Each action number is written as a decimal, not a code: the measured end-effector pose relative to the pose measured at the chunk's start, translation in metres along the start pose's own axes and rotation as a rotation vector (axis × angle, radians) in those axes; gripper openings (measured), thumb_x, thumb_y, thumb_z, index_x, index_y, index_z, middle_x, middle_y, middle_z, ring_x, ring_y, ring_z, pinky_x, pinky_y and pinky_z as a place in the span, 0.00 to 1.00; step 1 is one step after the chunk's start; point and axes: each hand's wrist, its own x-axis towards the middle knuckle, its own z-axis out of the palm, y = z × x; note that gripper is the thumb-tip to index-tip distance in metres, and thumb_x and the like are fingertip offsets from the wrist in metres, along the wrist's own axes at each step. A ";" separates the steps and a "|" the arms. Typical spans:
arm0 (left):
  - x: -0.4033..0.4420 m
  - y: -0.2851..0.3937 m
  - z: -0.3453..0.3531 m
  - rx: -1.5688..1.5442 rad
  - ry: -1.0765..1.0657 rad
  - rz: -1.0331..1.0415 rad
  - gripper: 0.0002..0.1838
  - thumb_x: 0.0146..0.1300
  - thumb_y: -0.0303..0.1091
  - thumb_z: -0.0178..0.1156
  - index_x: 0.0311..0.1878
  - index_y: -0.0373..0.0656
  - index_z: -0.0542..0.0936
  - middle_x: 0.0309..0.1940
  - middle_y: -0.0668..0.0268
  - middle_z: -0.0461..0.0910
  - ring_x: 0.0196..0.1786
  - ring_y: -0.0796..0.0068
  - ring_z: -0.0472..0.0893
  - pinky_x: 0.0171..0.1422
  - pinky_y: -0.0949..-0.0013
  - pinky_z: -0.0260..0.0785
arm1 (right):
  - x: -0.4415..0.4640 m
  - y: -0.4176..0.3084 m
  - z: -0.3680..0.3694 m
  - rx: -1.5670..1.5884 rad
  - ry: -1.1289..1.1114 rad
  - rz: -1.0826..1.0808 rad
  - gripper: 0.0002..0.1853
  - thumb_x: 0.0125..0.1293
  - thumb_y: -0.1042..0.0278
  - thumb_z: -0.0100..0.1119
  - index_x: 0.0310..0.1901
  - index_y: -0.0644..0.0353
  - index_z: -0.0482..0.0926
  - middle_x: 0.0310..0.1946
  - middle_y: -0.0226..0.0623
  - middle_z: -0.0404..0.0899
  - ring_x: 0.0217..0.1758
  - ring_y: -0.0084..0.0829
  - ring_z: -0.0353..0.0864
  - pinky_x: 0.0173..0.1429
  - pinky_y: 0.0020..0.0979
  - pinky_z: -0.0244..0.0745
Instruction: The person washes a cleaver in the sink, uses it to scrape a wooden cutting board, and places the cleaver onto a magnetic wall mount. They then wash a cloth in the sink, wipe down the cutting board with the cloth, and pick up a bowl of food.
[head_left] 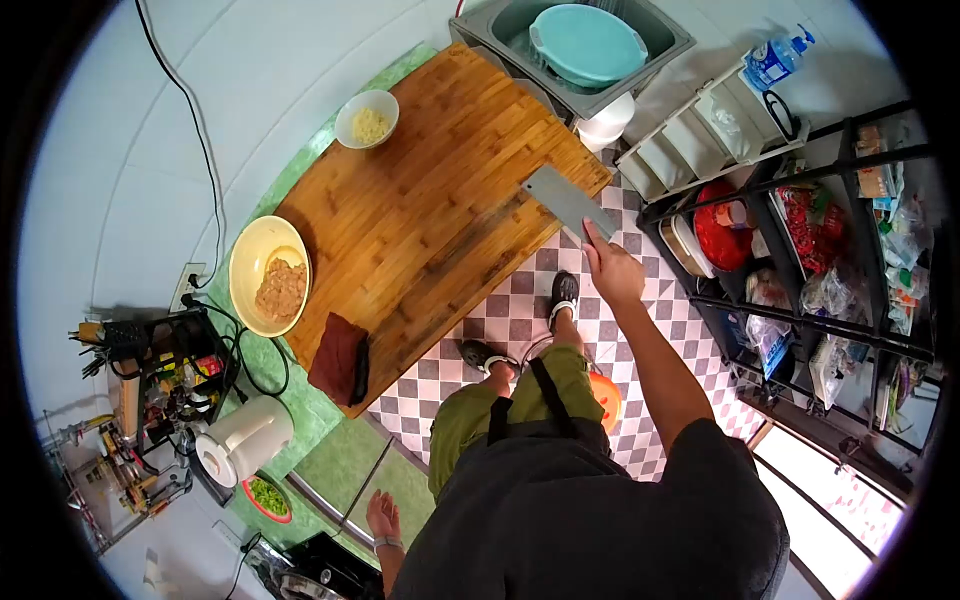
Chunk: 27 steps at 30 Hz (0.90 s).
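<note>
My right hand point(615, 270) is closed round the handle of a cleaver point(570, 203), whose flat blade reaches over the right edge of the wooden board point(430, 200). Low in the view, my left hand point(383, 515) hangs beside the green counter, fingers slightly curled and apart, holding nothing. A yellow bowl point(240, 275) with minced meat point(281, 290) stands at the board's left edge. On the board's upper left is a white bowl point(346, 125) of chopped pale pieces point(370, 125). A dark red cloth point(336, 360) lies on the board's lower corner.
A sink point(672, 42) holding a turquoise basin point(588, 45) is at the top. Black shelves point(840, 325) with packages stand at the right. On the green counter point(318, 415) are a white kettle point(250, 435) and a dish of chopped greens point(268, 495). An orange stool point(606, 400) is behind my legs.
</note>
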 end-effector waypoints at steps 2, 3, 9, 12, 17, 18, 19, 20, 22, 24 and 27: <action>-0.001 -0.003 0.001 -0.036 0.009 -0.026 0.21 0.71 0.43 0.55 0.64 0.51 0.76 0.49 0.72 0.81 0.46 0.80 0.81 0.43 0.73 0.75 | 0.002 -0.010 0.009 0.094 0.112 -0.057 0.25 0.74 0.45 0.47 0.72 0.26 0.65 0.28 0.41 0.82 0.24 0.42 0.82 0.27 0.44 0.77; -0.006 -0.001 0.005 -0.030 0.029 -0.031 0.21 0.71 0.43 0.55 0.64 0.51 0.76 0.49 0.72 0.81 0.46 0.80 0.81 0.43 0.73 0.75 | -0.002 -0.027 0.003 0.099 0.041 -0.087 0.25 0.74 0.46 0.48 0.72 0.27 0.65 0.27 0.41 0.81 0.24 0.41 0.81 0.27 0.44 0.76; -0.002 0.011 0.015 0.010 -0.021 0.003 0.23 0.71 0.45 0.53 0.67 0.51 0.73 0.51 0.69 0.80 0.49 0.77 0.79 0.45 0.72 0.73 | -0.032 -0.116 0.006 0.195 -0.143 -0.324 0.27 0.74 0.47 0.48 0.74 0.29 0.62 0.27 0.42 0.80 0.24 0.38 0.82 0.26 0.42 0.76; -0.004 0.021 0.013 0.037 0.023 0.025 0.24 0.71 0.45 0.53 0.68 0.50 0.73 0.53 0.69 0.79 0.51 0.76 0.78 0.47 0.72 0.72 | -0.016 -0.097 0.016 0.173 -0.125 -0.122 0.28 0.73 0.48 0.51 0.73 0.24 0.62 0.30 0.44 0.82 0.27 0.44 0.83 0.30 0.44 0.77; 0.014 0.012 -0.011 0.002 0.047 0.048 0.26 0.70 0.47 0.55 0.68 0.50 0.72 0.59 0.66 0.77 0.55 0.73 0.76 0.50 0.71 0.72 | 0.029 -0.049 0.000 0.029 -0.099 0.089 0.24 0.76 0.44 0.44 0.72 0.23 0.63 0.32 0.40 0.83 0.31 0.45 0.85 0.34 0.48 0.79; 0.015 0.010 -0.010 -0.006 0.042 0.049 0.26 0.70 0.47 0.55 0.68 0.50 0.72 0.59 0.66 0.77 0.55 0.73 0.76 0.50 0.71 0.72 | 0.030 -0.051 0.001 0.025 -0.093 0.083 0.24 0.76 0.44 0.44 0.72 0.23 0.63 0.32 0.40 0.83 0.31 0.45 0.85 0.34 0.48 0.79; 0.014 0.008 -0.010 -0.015 0.072 0.020 0.26 0.70 0.47 0.55 0.68 0.50 0.72 0.59 0.66 0.77 0.55 0.73 0.77 0.50 0.71 0.72 | 0.032 -0.054 0.004 0.098 -0.009 0.094 0.24 0.76 0.44 0.43 0.72 0.23 0.63 0.32 0.40 0.84 0.31 0.45 0.85 0.33 0.48 0.79; 0.014 0.007 -0.010 -0.025 0.102 -0.006 0.26 0.70 0.47 0.55 0.68 0.50 0.73 0.59 0.65 0.77 0.55 0.73 0.77 0.50 0.71 0.72 | 0.034 -0.058 0.007 0.173 0.077 0.104 0.24 0.76 0.43 0.43 0.72 0.23 0.64 0.32 0.41 0.84 0.31 0.45 0.85 0.32 0.48 0.79; 0.015 0.004 -0.010 -0.048 0.080 -0.001 0.26 0.69 0.47 0.55 0.68 0.49 0.73 0.59 0.65 0.77 0.55 0.74 0.77 0.49 0.71 0.72 | 0.027 -0.081 0.008 0.126 0.017 -0.001 0.27 0.75 0.42 0.44 0.74 0.25 0.61 0.28 0.43 0.82 0.26 0.44 0.83 0.27 0.45 0.78; 0.015 0.001 -0.012 -0.058 0.062 -0.001 0.26 0.69 0.47 0.55 0.67 0.49 0.73 0.59 0.65 0.77 0.54 0.74 0.77 0.48 0.71 0.72 | 0.014 -0.115 0.010 0.114 -0.067 -0.155 0.28 0.75 0.43 0.44 0.75 0.28 0.59 0.27 0.43 0.81 0.23 0.42 0.81 0.24 0.43 0.76; 0.015 0.002 -0.011 -0.041 0.055 0.001 0.26 0.69 0.46 0.56 0.67 0.48 0.73 0.57 0.66 0.78 0.53 0.74 0.78 0.47 0.71 0.71 | 0.006 -0.168 0.022 0.153 -0.083 -0.324 0.28 0.75 0.43 0.45 0.75 0.29 0.60 0.26 0.42 0.80 0.22 0.40 0.80 0.22 0.41 0.74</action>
